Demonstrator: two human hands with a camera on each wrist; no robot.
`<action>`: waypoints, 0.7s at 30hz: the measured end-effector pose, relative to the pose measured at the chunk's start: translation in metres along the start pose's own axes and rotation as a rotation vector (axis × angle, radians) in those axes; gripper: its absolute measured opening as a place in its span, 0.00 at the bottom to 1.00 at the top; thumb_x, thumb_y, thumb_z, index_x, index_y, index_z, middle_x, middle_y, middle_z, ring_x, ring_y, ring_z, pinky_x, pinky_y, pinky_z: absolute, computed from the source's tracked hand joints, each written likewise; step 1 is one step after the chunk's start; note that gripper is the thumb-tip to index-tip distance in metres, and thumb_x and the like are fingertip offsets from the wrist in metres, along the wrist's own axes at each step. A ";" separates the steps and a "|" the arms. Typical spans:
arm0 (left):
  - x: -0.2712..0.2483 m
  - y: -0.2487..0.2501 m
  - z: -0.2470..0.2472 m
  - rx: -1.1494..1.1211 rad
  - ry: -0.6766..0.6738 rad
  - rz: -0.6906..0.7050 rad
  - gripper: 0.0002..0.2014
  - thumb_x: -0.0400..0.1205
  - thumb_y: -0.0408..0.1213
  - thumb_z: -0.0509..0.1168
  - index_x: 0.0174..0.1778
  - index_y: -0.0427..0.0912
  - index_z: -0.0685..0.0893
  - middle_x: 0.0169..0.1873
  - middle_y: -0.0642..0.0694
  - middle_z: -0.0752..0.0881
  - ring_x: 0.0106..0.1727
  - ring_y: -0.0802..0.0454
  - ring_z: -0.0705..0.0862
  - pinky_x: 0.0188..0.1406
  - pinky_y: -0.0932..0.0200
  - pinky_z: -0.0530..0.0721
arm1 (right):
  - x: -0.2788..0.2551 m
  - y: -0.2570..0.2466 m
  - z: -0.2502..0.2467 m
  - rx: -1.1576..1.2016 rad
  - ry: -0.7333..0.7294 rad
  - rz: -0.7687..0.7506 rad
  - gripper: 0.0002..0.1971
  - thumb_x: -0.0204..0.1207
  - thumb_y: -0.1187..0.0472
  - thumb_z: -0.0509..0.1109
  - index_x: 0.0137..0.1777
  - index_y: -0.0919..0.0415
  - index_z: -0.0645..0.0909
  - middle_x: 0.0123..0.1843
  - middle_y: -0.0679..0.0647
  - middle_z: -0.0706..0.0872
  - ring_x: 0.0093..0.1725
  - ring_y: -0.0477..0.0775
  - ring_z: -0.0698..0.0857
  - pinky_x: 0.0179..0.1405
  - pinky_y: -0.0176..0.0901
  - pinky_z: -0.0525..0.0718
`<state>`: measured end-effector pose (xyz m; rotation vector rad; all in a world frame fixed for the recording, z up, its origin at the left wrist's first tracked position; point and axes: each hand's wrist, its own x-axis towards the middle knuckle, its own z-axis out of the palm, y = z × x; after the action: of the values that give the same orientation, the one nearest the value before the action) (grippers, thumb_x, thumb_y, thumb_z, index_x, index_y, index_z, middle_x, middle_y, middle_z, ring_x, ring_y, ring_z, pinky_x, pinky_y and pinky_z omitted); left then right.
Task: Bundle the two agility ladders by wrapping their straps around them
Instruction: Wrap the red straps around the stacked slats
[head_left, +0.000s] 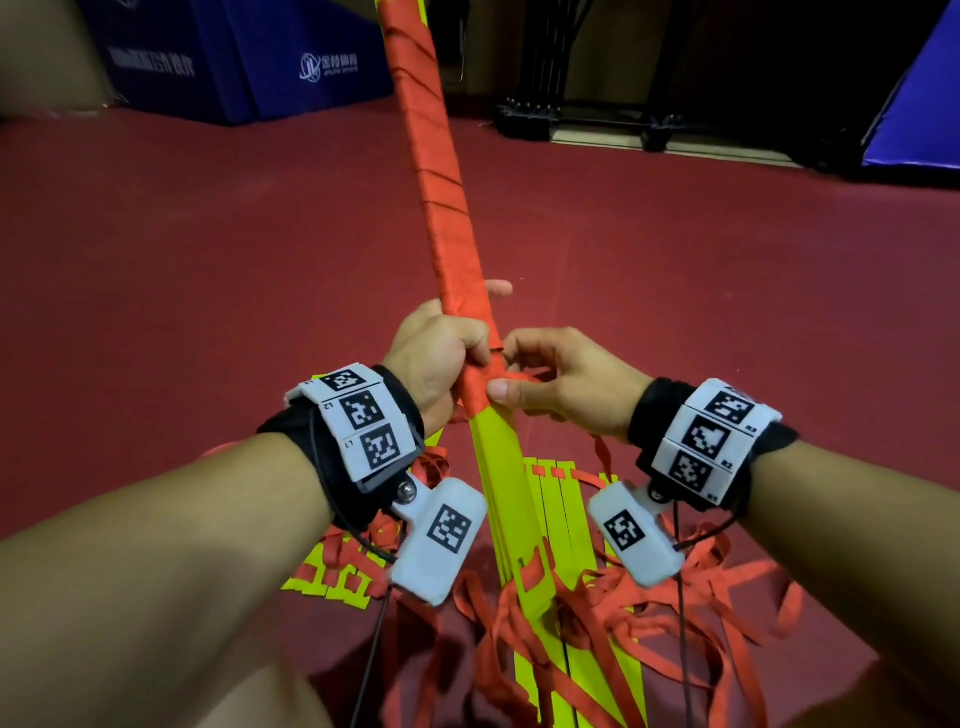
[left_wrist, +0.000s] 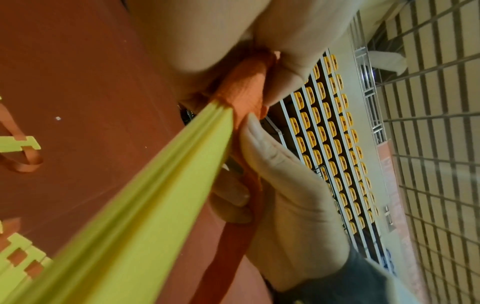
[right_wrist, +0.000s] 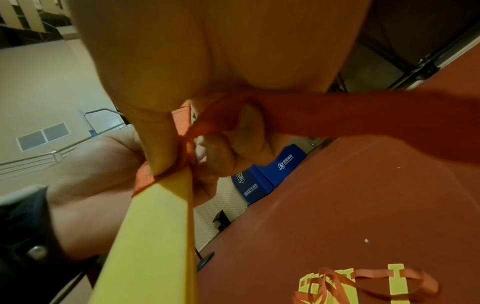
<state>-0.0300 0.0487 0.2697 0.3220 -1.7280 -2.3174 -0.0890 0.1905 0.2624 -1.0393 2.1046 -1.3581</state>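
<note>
Red floor (head_left: 208, 260); ladder bundle (head_left: 447, 218) in left hand (head_left: 441, 353)

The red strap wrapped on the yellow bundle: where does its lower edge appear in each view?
Head: red strap ends at centre, between both hands.
Left wrist: upper centre, above the yellow bundle.
Right wrist: left of centre.
Shared landmark: the red-to-yellow boundary.

Bundle (head_left: 447, 208) top cut off by frame edge; strap (head_left: 511, 376) end hidden under fingers.
</note>
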 end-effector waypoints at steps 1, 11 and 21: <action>0.001 -0.001 0.000 0.052 0.000 0.018 0.24 0.63 0.21 0.59 0.52 0.39 0.86 0.32 0.43 0.74 0.28 0.49 0.78 0.28 0.59 0.83 | 0.000 0.001 -0.001 -0.029 0.017 -0.009 0.09 0.78 0.66 0.76 0.44 0.65 0.77 0.34 0.50 0.77 0.23 0.38 0.76 0.23 0.29 0.72; 0.009 -0.014 -0.013 0.678 0.094 0.148 0.23 0.68 0.60 0.78 0.47 0.48 0.82 0.41 0.49 0.89 0.43 0.47 0.88 0.43 0.47 0.87 | 0.004 0.009 0.004 -0.242 0.182 -0.090 0.16 0.66 0.55 0.83 0.37 0.60 0.78 0.28 0.47 0.74 0.28 0.50 0.73 0.29 0.54 0.75; 0.009 -0.012 -0.023 0.492 0.155 0.118 0.37 0.59 0.54 0.84 0.60 0.50 0.74 0.48 0.47 0.93 0.47 0.48 0.93 0.54 0.39 0.91 | -0.002 0.002 -0.004 0.040 0.022 0.033 0.05 0.77 0.72 0.75 0.46 0.65 0.81 0.34 0.60 0.85 0.25 0.45 0.78 0.24 0.31 0.74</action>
<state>-0.0319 0.0283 0.2512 0.4545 -2.1495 -1.7126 -0.0910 0.1951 0.2624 -0.9736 2.0920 -1.3967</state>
